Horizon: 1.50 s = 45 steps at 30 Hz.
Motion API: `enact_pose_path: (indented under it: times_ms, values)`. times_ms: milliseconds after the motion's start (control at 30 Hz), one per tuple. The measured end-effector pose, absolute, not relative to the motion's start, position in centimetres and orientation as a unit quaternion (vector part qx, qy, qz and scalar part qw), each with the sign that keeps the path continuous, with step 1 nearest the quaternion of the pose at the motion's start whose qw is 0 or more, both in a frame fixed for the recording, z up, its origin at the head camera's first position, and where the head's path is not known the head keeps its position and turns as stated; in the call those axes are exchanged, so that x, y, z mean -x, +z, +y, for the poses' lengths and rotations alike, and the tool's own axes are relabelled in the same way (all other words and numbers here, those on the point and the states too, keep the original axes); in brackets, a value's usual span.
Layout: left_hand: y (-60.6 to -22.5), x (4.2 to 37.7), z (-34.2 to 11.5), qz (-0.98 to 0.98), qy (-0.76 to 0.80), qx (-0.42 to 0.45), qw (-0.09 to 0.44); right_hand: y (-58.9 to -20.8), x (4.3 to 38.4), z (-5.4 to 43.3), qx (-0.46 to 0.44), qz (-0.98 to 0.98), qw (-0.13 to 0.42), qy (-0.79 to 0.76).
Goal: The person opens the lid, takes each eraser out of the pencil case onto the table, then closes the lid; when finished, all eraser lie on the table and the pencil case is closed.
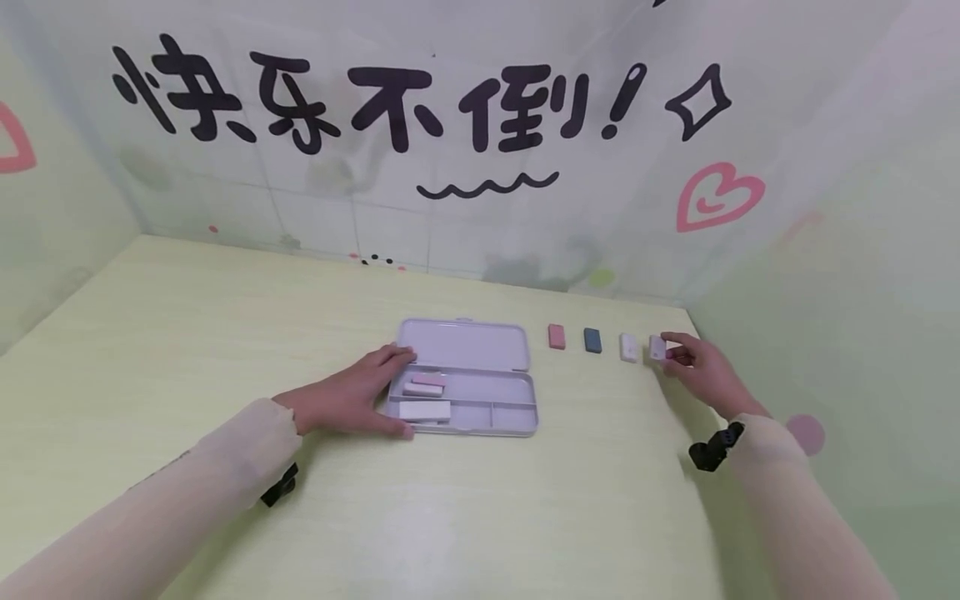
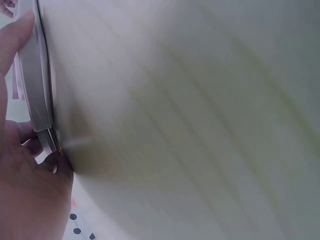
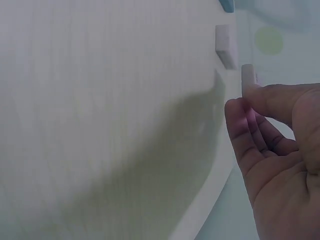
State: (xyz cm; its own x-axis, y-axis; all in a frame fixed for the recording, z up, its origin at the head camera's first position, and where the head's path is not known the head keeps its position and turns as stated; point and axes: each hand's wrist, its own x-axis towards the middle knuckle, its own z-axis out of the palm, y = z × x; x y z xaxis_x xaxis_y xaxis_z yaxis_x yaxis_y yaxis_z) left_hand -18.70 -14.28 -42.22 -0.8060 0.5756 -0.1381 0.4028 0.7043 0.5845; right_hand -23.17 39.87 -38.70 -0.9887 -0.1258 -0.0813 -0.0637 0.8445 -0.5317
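Note:
An open pale lilac pencil case [image 1: 465, 346] lies on the table, its lid folded back toward the wall. My left hand [image 1: 352, 396] grips the left end of the case, thumb at the near corner and fingers by the hinge and lid. At the far right, my right hand [image 1: 697, 367] pinches a small white eraser [image 1: 657, 347] between thumb and fingers. Left of it stand a white eraser [image 1: 628, 347], a dark blue eraser [image 1: 592, 340] and a pink eraser [image 1: 557, 337], spaced in a row. The right wrist view shows the held eraser [image 3: 248, 77] upright at the fingertips.
Inside the case, a pink and white block [image 1: 427, 385] lies in the back compartment and a larger white block [image 1: 424, 411] in the front left one. A printed wall sheet [image 1: 480, 217] rises behind the table [image 1: 480, 517]; the table's right edge runs under my right arm.

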Motion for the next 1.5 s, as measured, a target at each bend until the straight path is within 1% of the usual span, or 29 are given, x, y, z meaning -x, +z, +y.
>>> enact_pose_path:
  times_ms: [267, 667, 1000, 1300, 1400, 1500]
  values:
    - [-42.0, 18.8, -14.0, 0.913, 0.267, -0.263, 0.160, -39.1, 23.6, 41.1, 0.044, 0.965, 0.071, -0.249]
    - [-42.2, 18.7, -13.9, 0.911, 0.269, -0.266, 0.161, -39.8, 23.8, 40.8, 0.020, 0.969, 0.088, -0.230]
    - [-42.0, 18.6, -14.1, 0.913, 0.270, -0.259, 0.162, -40.0, 24.1, 40.8, 0.039, 0.968, 0.083, -0.233]
    - [-41.8, 18.6, -14.0, 0.912, 0.271, -0.262, 0.162, -39.6, 24.1, 40.8, 0.023, 0.964, 0.110, -0.240]
    - [-41.9, 18.7, -13.9, 0.911, 0.272, -0.265, 0.159, -39.4, 24.2, 40.7, 0.026, 0.968, 0.099, -0.231]
    - [-42.0, 18.7, -14.1, 0.912, 0.270, -0.265, 0.158, -39.4, 24.3, 39.9, 0.041, 0.973, 0.063, -0.219]
